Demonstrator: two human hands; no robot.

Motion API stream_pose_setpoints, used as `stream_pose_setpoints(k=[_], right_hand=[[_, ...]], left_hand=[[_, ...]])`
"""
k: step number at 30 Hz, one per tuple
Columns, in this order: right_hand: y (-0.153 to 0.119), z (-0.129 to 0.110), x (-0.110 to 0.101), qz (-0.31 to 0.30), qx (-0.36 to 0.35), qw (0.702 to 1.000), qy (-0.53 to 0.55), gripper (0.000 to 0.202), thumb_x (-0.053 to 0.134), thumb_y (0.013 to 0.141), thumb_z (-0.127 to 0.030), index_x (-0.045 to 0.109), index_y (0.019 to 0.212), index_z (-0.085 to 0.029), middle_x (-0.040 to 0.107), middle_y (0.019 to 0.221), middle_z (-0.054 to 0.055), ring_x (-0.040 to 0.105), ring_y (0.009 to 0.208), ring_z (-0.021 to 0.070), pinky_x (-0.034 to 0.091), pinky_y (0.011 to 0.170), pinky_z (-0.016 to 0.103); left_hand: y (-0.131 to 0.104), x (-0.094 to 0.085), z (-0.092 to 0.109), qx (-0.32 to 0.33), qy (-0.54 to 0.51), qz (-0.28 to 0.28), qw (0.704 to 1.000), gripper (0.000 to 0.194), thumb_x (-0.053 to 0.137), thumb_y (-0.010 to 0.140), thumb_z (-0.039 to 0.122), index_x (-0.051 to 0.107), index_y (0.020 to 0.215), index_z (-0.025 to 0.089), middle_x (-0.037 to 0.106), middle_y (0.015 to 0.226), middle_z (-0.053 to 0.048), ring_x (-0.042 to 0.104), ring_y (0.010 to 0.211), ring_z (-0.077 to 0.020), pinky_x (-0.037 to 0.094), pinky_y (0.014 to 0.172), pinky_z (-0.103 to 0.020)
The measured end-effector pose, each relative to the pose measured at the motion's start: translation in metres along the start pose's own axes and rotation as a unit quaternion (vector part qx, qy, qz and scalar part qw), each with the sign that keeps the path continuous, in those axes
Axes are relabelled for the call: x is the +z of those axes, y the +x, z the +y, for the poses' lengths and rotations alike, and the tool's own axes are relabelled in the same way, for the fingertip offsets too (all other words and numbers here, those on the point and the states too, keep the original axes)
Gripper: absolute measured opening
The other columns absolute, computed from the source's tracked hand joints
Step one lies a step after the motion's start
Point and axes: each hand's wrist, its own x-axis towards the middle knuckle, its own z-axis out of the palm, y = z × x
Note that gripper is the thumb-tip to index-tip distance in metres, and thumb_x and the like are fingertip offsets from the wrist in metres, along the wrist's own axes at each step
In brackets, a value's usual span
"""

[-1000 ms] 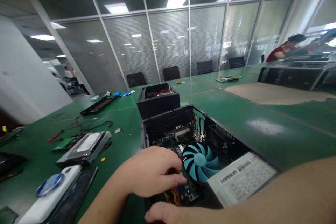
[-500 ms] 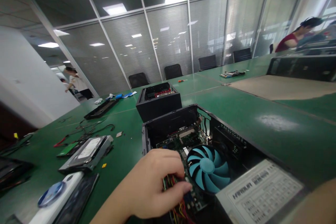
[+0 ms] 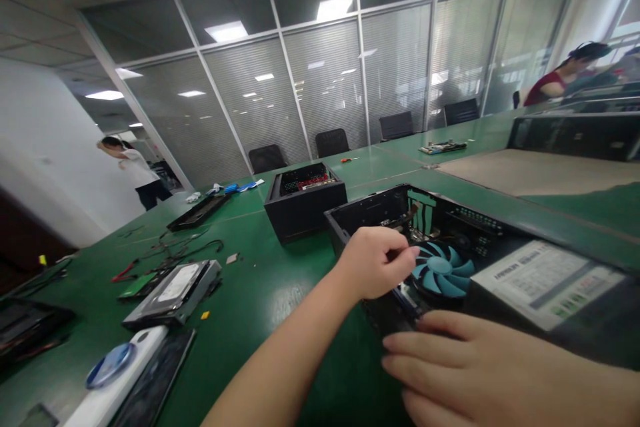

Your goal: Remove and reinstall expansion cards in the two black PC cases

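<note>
A black computer case [image 3: 370,199] lies on its side with its interior showing. Inside it sits a teal-bladed fan [image 3: 444,267], and a power supply [image 3: 543,287] with a white label is at its right end. My left hand [image 3: 380,261] is over the case beside the fan, its fingers curled and pinched together; anything between them is hidden. My right hand [image 3: 460,367] rests against the near side of the case with its fingers stretched out; its thumb is not clearly visible.
Behind stands a smaller black case [image 3: 305,203]. On the left lie a hard drive [image 3: 180,283], cables [image 3: 185,250], a black tray [image 3: 200,212] and a blue round roll [image 3: 111,365] on a white bar. A screwdriver [image 3: 349,160] lies farther back. Two people are in the background.
The case has shifted right and away and sits at a different angle. My left hand has moved up and right with it. My right hand has come fully into view at the near side.
</note>
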Motion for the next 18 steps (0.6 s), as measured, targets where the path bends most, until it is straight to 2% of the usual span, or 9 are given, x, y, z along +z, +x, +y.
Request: stream_pose_setpoints(k=[3, 5, 8, 11, 13, 15, 17, 18], right_hand=[[-0.022, 0.002, 0.003, 0.042, 0.114, 0.988, -0.098, 0.038, 0.054, 0.088, -0.034, 0.065, 0.124, -0.023, 0.065, 0.134, 0.006, 0.064, 0.114, 0.0231, 0.052, 0.088, 0.039], [-0.036, 0.011, 0.006, 0.053, 0.163, 0.977, -0.127, 0.045, 0.055, 0.088, -0.033, 0.061, 0.131, -0.020, 0.062, 0.137, 0.010, 0.063, 0.115, 0.0258, 0.051, 0.091, 0.041], [-0.056, 0.033, 0.015, 0.073, 0.223, 0.960, -0.152, 0.037, 0.057, 0.087, -0.026, 0.064, 0.121, -0.015, 0.071, 0.118, 0.011, 0.068, 0.096, 0.0234, 0.051, 0.081, 0.037], [-0.067, 0.056, 0.027, 0.080, 0.264, 0.943, -0.186, 0.024, 0.058, 0.086, -0.029, 0.069, 0.102, -0.015, 0.074, 0.094, 0.008, 0.066, 0.076, 0.0208, 0.048, 0.070, 0.034], [-0.069, 0.071, 0.036, 0.071, 0.292, 0.931, -0.209, 0.022, 0.058, 0.086, -0.034, 0.070, 0.093, -0.016, 0.071, 0.082, 0.006, 0.064, 0.069, 0.0203, 0.045, 0.066, 0.033], [-0.068, 0.088, 0.046, 0.059, 0.324, 0.916, -0.228, 0.023, 0.056, 0.088, -0.037, 0.069, 0.084, -0.017, 0.067, 0.072, 0.005, 0.061, 0.064, 0.0194, 0.040, 0.063, 0.032], [-0.064, 0.108, 0.058, 0.063, 0.347, 0.903, -0.244, 0.027, 0.055, 0.088, -0.040, 0.065, 0.074, -0.018, 0.062, 0.065, 0.003, 0.057, 0.060, 0.0180, 0.035, 0.061, 0.031], [-0.063, 0.119, 0.065, 0.071, 0.351, 0.899, -0.251, 0.030, 0.055, 0.087, -0.042, 0.061, 0.069, -0.019, 0.060, 0.062, 0.003, 0.054, 0.058, 0.0170, 0.032, 0.060, 0.031]], left_hand=[[0.029, 0.019, -0.014, 0.025, 0.020, 0.002, 0.999, 0.039, 0.052, 0.092, 0.032, 0.043, 0.057, 0.016, 0.041, 0.057, 0.004, 0.037, 0.060, -0.0088, 0.029, 0.061, -0.027], [0.049, 0.029, -0.024, 0.033, 0.031, 0.006, 0.999, 0.040, 0.052, 0.091, 0.033, 0.042, 0.056, 0.017, 0.039, 0.056, 0.004, 0.035, 0.058, -0.0091, 0.027, 0.060, -0.028], [0.073, 0.041, -0.039, 0.046, 0.062, 0.032, 0.997, 0.040, 0.050, 0.091, 0.035, 0.040, 0.056, 0.017, 0.038, 0.056, 0.003, 0.035, 0.059, -0.0100, 0.026, 0.060, -0.029], [0.090, 0.045, -0.052, 0.045, 0.125, 0.069, 0.989, 0.037, 0.044, 0.095, 0.033, 0.044, 0.061, 0.018, 0.051, 0.064, -0.001, 0.043, 0.065, -0.0121, 0.031, 0.064, -0.029], [0.095, 0.044, -0.062, 0.050, 0.166, 0.124, 0.977, 0.027, 0.041, 0.097, 0.030, 0.056, 0.078, 0.017, 0.063, 0.084, -0.006, 0.054, 0.081, -0.0150, 0.038, 0.075, -0.028], [0.096, 0.037, -0.076, 0.047, 0.219, 0.174, 0.959, 0.027, 0.041, 0.098, 0.033, 0.059, 0.106, 0.015, 0.065, 0.109, -0.011, 0.057, 0.102, -0.0184, 0.040, 0.089, -0.029], [0.090, 0.025, -0.096, -0.002, 0.306, 0.189, 0.933, 0.038, 0.040, 0.099, 0.042, 0.053, 0.124, 0.016, 0.061, 0.126, -0.012, 0.054, 0.116, -0.0211, 0.040, 0.096, -0.031], [0.085, 0.016, -0.108, -0.046, 0.356, 0.184, 0.915, 0.043, 0.039, 0.099, 0.046, 0.050, 0.129, 0.018, 0.058, 0.132, -0.012, 0.053, 0.120, -0.0217, 0.040, 0.098, -0.032]])
